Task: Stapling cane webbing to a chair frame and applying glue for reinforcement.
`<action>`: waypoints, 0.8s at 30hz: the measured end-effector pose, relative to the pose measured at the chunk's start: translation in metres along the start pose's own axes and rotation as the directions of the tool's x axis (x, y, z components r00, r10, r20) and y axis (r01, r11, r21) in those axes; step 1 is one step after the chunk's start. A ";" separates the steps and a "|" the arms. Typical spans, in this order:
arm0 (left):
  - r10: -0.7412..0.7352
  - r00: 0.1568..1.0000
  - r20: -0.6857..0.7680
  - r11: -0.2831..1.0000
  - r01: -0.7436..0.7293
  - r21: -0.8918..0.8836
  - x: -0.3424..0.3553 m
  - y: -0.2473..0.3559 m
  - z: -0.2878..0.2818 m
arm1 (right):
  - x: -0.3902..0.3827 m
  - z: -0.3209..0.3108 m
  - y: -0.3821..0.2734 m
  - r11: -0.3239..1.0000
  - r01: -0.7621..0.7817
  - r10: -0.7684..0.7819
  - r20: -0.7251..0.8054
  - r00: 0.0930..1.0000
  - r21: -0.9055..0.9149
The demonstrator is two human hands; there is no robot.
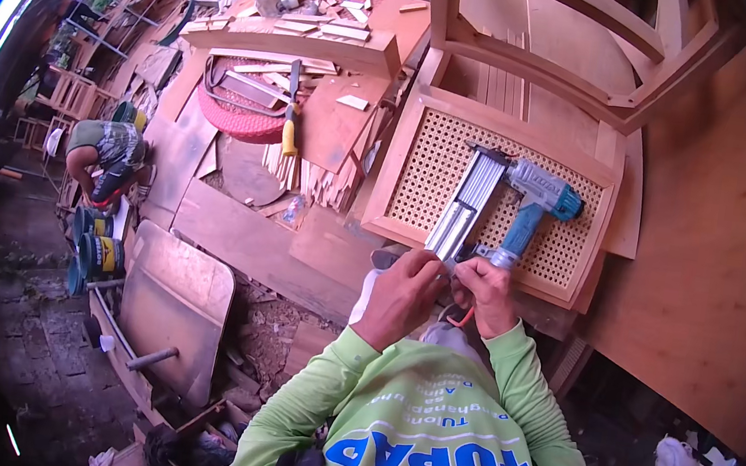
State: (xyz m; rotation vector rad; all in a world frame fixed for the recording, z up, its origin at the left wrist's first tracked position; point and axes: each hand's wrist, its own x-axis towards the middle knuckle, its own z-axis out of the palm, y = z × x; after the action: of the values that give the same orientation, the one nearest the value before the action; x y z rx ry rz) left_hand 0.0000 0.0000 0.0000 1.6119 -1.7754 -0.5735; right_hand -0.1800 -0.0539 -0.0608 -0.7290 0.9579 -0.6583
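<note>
Taking the spot where the two hands meet as the centre of a clock face, with twelve at the top of the view, a blue-and-silver nail gun [534, 197] lies at one o'clock, on a perforated cane panel in a pale wooden frame [443, 153]. Its long, bright metal magazine [463, 209] slants down toward the fingers, and its blue handle runs beside it on the right. The left hand [409, 295] has its fingers bent at the lower end of the magazine; the right hand [488, 294] is curled just beside it, below the base of the handle. Their fingertips come close together, but I cannot make out what either is gripping, as the fingers cover it. Beyond the panel, also toward one o'clock, stands a pale wooden frame of curved rails [541, 79]. At ten o'clock a yellow-handled tool with a dark shank [291, 130] lies near a round red seat-like pad [238, 119] strewn with wood strips. A crouching co-worker [108, 149] is between nine and ten, dark buckets with yellow markings [100, 257] at nine, and a brown plywood sheet [718, 229] between two and three.
</note>
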 end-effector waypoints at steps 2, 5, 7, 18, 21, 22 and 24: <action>0.096 0.995 -0.001 0.994 -0.096 0.044 0.008 -0.015 -0.012 | 0.009 0.017 0.004 1.000 0.007 -0.006 -0.038 0.999 0.030; 0.046 0.998 -0.052 0.999 -0.045 0.015 0.019 0.019 0.020 | 0.002 -0.014 -0.019 0.993 0.112 -0.113 -0.047 0.992 -0.020; 0.063 0.996 -0.068 0.997 -0.060 0.038 0.028 0.011 0.022 | 0.010 -0.007 -0.024 0.993 0.118 -0.116 -0.065 0.991 0.024; 0.165 0.949 -0.267 0.979 -0.126 0.158 0.142 -0.045 0.067 | 0.023 -0.042 -0.028 0.498 0.374 -0.812 -0.270 0.517 -0.782; 0.114 0.971 -0.209 0.974 -0.068 0.214 0.160 -0.060 0.082 | 0.025 -0.072 -0.006 0.356 0.270 -0.874 -0.216 0.435 -0.894; 0.101 0.975 -0.196 0.975 -0.059 0.212 0.162 -0.062 0.086 | 0.023 -0.077 0.000 0.537 0.284 -0.772 -0.328 0.544 -0.794; 0.113 0.971 -0.211 0.975 -0.067 0.212 0.165 -0.068 0.093 | 0.030 -0.087 0.013 0.698 0.272 -0.643 -0.413 0.645 -0.662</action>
State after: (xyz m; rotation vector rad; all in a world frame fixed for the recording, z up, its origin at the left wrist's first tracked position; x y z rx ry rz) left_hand -0.0233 -0.1819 -0.0815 1.6486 -1.7727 -0.1635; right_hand -0.2421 -0.0909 -0.1189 -1.3683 1.6377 -1.1739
